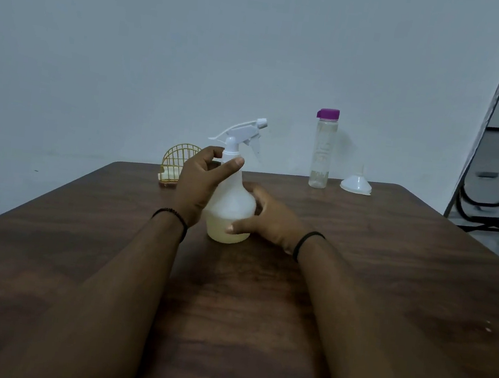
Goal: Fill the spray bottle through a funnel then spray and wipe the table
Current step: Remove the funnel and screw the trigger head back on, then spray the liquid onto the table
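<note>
Both hands' fingers [229, 167] curl round the spray bottle [231, 208].

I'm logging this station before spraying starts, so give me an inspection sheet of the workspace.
Surface: dark wooden table, no spills seen.
Job's things: spray bottle upright, trigger head on, pale liquid low inside; funnel inverted beside purple-capped bottle, nearly empty.
Clutter: gold wire holder at far edge.
Grips: left hand holds bottle neck; right hand holds its base.
Cables: nothing seen.
Surroundings: plain wall; black metal frame at right.
</note>
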